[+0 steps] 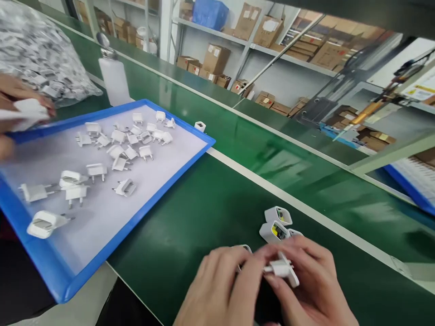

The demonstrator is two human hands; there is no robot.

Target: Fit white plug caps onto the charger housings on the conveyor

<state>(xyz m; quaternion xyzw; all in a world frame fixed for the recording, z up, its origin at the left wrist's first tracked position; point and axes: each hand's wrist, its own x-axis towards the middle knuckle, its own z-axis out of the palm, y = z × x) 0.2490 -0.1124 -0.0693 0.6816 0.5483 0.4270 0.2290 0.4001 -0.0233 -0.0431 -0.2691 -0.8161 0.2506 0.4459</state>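
Observation:
My left hand (217,285) and my right hand (312,280) meet low over the green belt (210,213). The right hand's fingers pinch a white plug piece (283,268) with two pins. My left hand's fingers curl around a white charger shell (245,250), mostly hidden. Two open white charger shells (277,225) lie on the belt just beyond my fingers. A blue tray (142,213) to the left carries several white plug pieces (118,151).
Another person's hands (16,113) hold a white piece at the far left edge. A clear bag of white parts (37,50) and a white dispenser bottle (113,77) stand behind the tray. Shelves of cardboard boxes (217,59) fill the background. A lone white part (200,126) lies beyond the tray.

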